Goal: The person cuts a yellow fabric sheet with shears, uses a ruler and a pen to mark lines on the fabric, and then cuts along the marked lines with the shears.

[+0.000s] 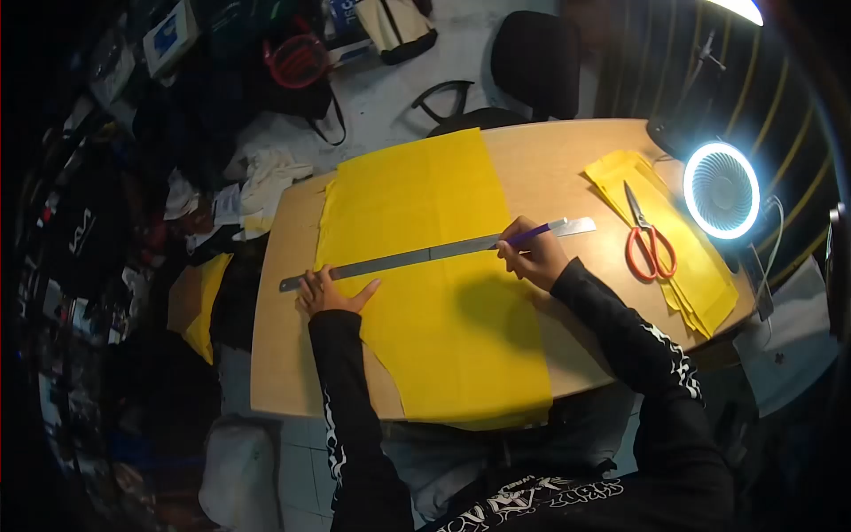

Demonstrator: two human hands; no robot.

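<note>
A large piece of yellow fabric [425, 328] lies flat over the middle of the wooden table [288, 355]. Across it, from left to right, runs a long metal ruler [381, 263], whose right end reaches past the fabric edge. My left hand [335, 293] rests with its fingers spread on the ruler near its left end, thumb stretched out over the fabric. In my right hand [532, 253] is a purple pen [530, 235], pinched between thumb and fingers beside the ruler, near the fabric's right edge.
Red-handled scissors [650, 248] lie on folded yellow fabric [709, 297] at the table's right. A lit ring-shaped fan [721, 191] stands beside them. Beyond the back edge is a black chair [536, 62]. Cloths [270, 191] and a yellow piece [211, 301] are at the left.
</note>
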